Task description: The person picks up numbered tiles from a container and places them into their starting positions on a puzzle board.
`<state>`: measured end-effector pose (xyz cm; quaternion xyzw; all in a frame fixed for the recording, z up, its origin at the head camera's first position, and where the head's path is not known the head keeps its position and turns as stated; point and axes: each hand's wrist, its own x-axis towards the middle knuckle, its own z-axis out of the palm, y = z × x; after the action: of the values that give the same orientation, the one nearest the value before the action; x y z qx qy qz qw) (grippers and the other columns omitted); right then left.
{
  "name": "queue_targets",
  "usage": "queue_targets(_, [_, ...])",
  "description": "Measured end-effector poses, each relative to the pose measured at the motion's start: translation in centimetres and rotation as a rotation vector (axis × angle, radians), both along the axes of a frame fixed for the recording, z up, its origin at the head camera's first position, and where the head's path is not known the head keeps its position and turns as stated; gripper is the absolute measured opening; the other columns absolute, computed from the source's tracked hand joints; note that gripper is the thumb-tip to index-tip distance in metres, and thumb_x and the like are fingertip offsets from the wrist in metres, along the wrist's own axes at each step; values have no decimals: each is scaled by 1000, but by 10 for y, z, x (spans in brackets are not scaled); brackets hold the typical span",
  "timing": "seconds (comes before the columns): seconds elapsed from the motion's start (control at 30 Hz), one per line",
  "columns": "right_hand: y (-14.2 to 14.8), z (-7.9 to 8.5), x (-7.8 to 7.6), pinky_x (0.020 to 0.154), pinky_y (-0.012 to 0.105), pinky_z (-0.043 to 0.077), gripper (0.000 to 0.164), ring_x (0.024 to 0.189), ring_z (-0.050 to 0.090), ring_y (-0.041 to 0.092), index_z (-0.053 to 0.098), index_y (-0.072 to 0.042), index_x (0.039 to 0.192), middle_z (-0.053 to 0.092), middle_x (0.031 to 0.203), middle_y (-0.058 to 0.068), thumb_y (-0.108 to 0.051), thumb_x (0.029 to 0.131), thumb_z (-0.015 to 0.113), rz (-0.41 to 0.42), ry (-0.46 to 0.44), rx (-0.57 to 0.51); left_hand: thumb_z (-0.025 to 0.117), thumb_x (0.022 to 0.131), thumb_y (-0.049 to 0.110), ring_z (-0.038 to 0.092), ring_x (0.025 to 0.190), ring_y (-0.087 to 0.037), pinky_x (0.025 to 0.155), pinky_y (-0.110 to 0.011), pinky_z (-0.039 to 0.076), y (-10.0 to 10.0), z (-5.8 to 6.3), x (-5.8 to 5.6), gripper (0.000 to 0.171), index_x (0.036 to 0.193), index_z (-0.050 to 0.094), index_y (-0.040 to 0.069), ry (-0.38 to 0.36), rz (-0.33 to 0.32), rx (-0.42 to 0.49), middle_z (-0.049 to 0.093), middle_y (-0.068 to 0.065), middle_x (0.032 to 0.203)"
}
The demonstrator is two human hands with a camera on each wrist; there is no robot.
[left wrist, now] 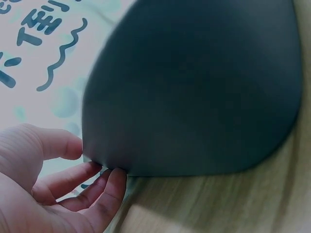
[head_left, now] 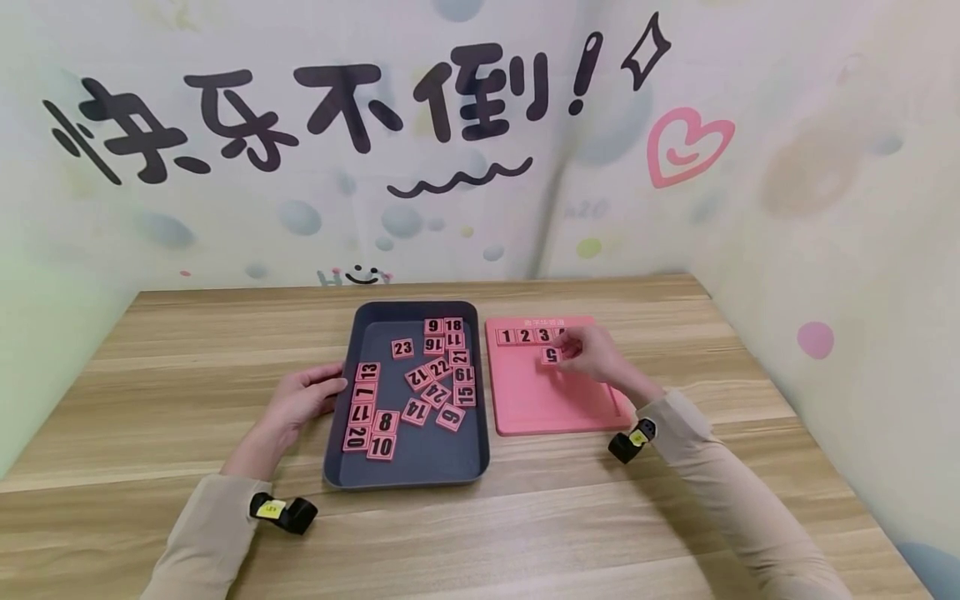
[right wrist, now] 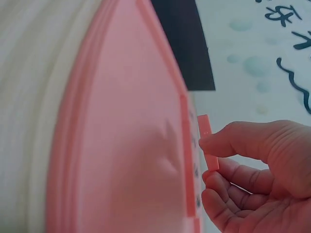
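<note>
My right hand (head_left: 592, 354) pinches a pink number tile (head_left: 551, 356) marked 5 between thumb and fingers; its numeral looks upside down in the head view. In the right wrist view, this tile (right wrist: 209, 143) is held clear of the pink board (right wrist: 131, 126). Along the top of that board (head_left: 536, 396) sit tiles 1, 2 and 3 (head_left: 544, 336), with a 4 partly hidden by my fingers. My left hand (head_left: 303, 400) touches the left side of a dark grey tray (head_left: 442, 457) with relaxed fingertips, thumb (left wrist: 63, 144) and fingers against its outer wall.
Inside the tray lie several loose number tiles, such as 23 (head_left: 402, 348) and 10 (head_left: 381, 447), turned various ways. Tray and board stand side by side on a wooden table (head_left: 555, 533). A printed backdrop (head_left: 322, 233) rises behind the table.
</note>
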<state>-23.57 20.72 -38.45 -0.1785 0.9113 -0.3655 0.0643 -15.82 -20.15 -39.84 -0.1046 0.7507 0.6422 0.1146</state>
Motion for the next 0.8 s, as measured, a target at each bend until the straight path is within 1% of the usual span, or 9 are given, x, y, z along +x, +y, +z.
queue_targets(0.17, [11, -7, -2, 70, 33, 54, 25, 76, 61, 23, 65, 9, 93, 66, 85, 17, 6, 70, 74, -7, -18, 45, 53, 93, 9, 58, 84, 4, 75, -16, 50, 0, 0, 0, 49, 138, 40, -5, -5, 2, -4, 40, -26, 139])
queue_targets(0.37, [25, -12, -4, 69, 31, 51, 23, 76, 59, 21, 66, 7, 93, 65, 85, 14, 6, 71, 75, 15, -21, 82, 53, 93, 9, 58, 85, 3, 75, -16, 50, 1, 1, 0, 49, 138, 40, -4, -9, 3, -8, 40, -25, 140])
queue_targets(0.53, [31, -9, -5, 67, 31, 51, 22, 76, 59, 21, 65, 7, 92, 65, 83, 13, 7, 71, 74, 59, -22, 111, 54, 93, 9, 58, 85, 3, 75, -16, 50, 0, 0, -1, 49, 138, 40, -4, -14, 2, -4, 40, -25, 140])
queue_targets(0.63, [32, -5, -5, 67, 31, 51, 22, 76, 59, 22, 64, 8, 92, 64, 84, 13, 10, 71, 71, 93, -25, 139, 54, 93, 9, 59, 84, 3, 75, -16, 50, 0, 1, -1, 49, 138, 40, -5, -17, 4, 0, 40, -26, 140])
queue_targets(0.8, [31, -4, -6, 69, 34, 53, 28, 79, 60, 25, 62, 10, 98, 64, 86, 16, 13, 70, 65, 130, -27, 167, 54, 93, 9, 59, 84, 3, 75, -16, 50, 0, 1, -1, 49, 138, 40, -5, -16, 2, 1, 40, -26, 139])
